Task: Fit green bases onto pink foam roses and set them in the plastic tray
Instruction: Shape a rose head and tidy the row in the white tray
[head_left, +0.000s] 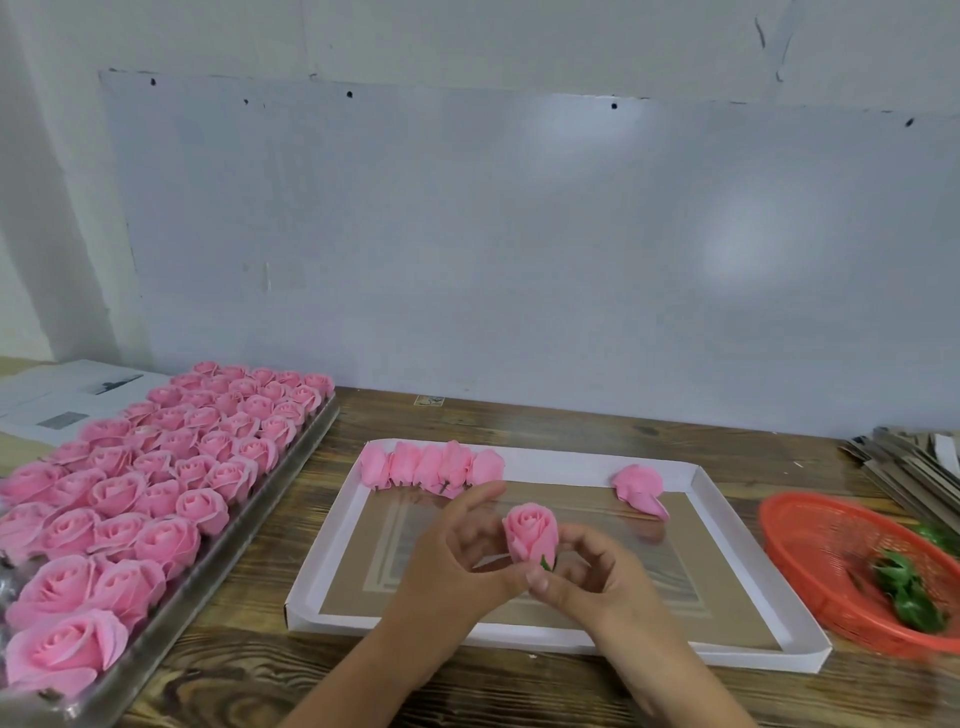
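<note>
Both my hands hold one pink foam rose (530, 531) upright above the white-rimmed tray (332, 540). My left hand (457, 561) pinches its lower part from the left. On the right side my right hand (587, 577) pinches the bottom, where a bit of green base (545, 563) shows. Several finished roses (431, 465) lie in a row along the tray's far edge, and one more rose (639, 488) lies at its far right.
A long tray (249, 499) packed with several pink roses fills the left of the wooden table. An orange mesh basket (810, 545) with green bases (906, 592) stands at the right. Stacked flat cards (919, 462) lie behind it, papers (57, 400) at far left.
</note>
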